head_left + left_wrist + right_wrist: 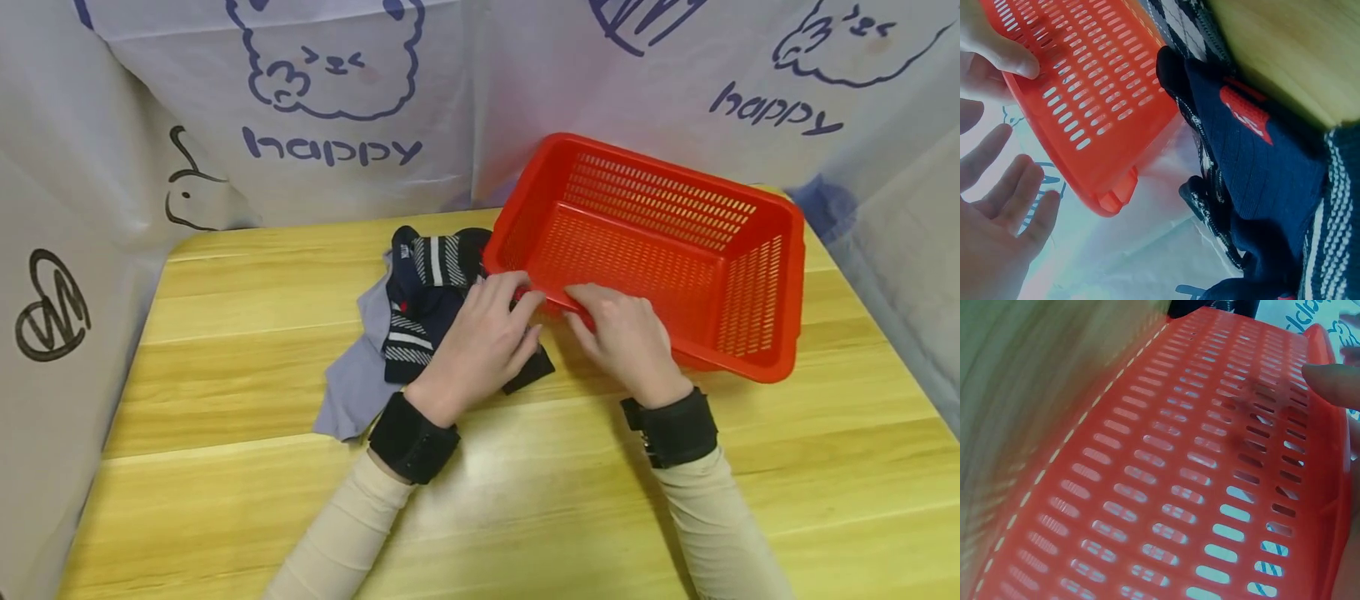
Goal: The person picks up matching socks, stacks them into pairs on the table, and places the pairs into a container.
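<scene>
Red basket (637, 258) sits far right on the tabletop (225, 375). My right hand (630, 337) grips its near rim; my left hand (482, 340), fingers spread, holds nothing above dark striped clothing (431, 308) and grey cloth (356, 387).

Glossy smooth plastic basket (637, 258), matt ribbed-cloth socks (1257, 162), sheeny wood-grain tabletop (532, 517).

From the head we look forward and down across the counter (225, 358). Left wrist: close, tilted, facing the red basket (645, 250) and dark socks (1247, 147). Right wrist: closer still, basket nearly filling it. All three share the basket.
</scene>
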`<state>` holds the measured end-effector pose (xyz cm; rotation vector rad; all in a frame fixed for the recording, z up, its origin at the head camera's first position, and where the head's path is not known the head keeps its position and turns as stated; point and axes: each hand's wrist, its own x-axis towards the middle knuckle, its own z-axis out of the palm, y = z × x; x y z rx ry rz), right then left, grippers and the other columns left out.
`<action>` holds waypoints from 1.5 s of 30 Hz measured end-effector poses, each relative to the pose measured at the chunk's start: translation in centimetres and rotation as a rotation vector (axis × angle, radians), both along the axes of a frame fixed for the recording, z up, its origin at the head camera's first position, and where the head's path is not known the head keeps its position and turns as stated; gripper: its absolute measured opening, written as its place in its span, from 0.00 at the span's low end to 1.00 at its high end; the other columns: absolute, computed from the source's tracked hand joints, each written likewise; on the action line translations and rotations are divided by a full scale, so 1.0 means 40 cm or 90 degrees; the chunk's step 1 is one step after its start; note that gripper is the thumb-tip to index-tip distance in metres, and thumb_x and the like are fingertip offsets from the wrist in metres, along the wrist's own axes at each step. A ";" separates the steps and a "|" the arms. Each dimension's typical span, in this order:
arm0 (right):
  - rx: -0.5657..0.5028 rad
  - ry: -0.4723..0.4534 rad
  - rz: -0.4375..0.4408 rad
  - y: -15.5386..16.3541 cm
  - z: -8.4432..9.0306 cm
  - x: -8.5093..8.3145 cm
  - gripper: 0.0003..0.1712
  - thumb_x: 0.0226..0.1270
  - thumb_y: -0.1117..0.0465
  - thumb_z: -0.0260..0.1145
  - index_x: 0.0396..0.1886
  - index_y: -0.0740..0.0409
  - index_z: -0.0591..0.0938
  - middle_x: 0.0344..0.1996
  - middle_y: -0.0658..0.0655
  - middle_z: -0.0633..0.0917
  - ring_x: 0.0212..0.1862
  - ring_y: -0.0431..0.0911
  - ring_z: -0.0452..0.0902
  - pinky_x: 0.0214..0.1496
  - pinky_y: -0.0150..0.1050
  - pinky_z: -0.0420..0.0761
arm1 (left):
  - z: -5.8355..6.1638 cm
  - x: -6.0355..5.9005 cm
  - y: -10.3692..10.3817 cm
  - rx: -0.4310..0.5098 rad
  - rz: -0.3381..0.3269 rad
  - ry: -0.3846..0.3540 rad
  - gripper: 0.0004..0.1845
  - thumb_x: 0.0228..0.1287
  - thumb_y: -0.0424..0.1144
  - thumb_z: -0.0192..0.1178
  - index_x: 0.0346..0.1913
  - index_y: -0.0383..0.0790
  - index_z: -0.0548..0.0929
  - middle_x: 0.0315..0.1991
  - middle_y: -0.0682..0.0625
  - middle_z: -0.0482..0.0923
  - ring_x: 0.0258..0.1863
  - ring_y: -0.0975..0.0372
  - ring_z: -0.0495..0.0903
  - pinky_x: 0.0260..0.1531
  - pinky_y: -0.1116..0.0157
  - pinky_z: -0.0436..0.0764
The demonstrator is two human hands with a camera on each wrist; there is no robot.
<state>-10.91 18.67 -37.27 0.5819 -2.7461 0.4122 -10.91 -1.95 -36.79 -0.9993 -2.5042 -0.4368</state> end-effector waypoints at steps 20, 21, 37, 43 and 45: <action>0.012 0.030 0.125 0.008 0.003 -0.012 0.18 0.65 0.56 0.68 0.52 0.57 0.85 0.38 0.59 0.89 0.47 0.55 0.78 0.62 0.51 0.69 | -0.001 -0.015 -0.018 -0.046 0.033 -0.040 0.16 0.73 0.45 0.54 0.55 0.40 0.78 0.47 0.48 0.83 0.48 0.55 0.79 0.61 0.60 0.73; 0.011 0.033 0.126 0.008 0.005 -0.012 0.18 0.64 0.55 0.69 0.52 0.56 0.85 0.37 0.59 0.89 0.48 0.55 0.78 0.64 0.52 0.66 | -0.002 -0.016 -0.018 -0.050 0.035 -0.039 0.16 0.72 0.45 0.55 0.55 0.40 0.78 0.46 0.48 0.83 0.47 0.55 0.79 0.58 0.60 0.74; -0.060 0.019 0.065 0.018 -0.004 -0.017 0.19 0.60 0.58 0.71 0.52 0.56 0.85 0.39 0.58 0.90 0.41 0.54 0.77 0.50 0.50 0.63 | -0.011 -0.018 -0.012 -0.046 0.031 -0.067 0.16 0.73 0.36 0.52 0.61 0.39 0.76 0.51 0.48 0.83 0.51 0.56 0.80 0.59 0.61 0.73; -0.087 -0.001 0.038 0.057 -0.003 -0.027 0.20 0.56 0.58 0.73 0.49 0.59 0.86 0.39 0.59 0.90 0.39 0.55 0.78 0.46 0.48 0.62 | -0.010 -0.019 -0.011 -0.037 0.033 -0.080 0.16 0.74 0.38 0.52 0.60 0.39 0.77 0.50 0.49 0.83 0.50 0.57 0.80 0.56 0.61 0.73; -0.096 -0.005 0.022 0.070 -0.005 -0.030 0.20 0.55 0.58 0.74 0.47 0.59 0.87 0.39 0.60 0.90 0.38 0.55 0.77 0.47 0.49 0.62 | -0.009 -0.019 -0.011 -0.024 0.039 -0.091 0.16 0.74 0.41 0.52 0.59 0.40 0.78 0.49 0.49 0.84 0.49 0.57 0.80 0.55 0.61 0.73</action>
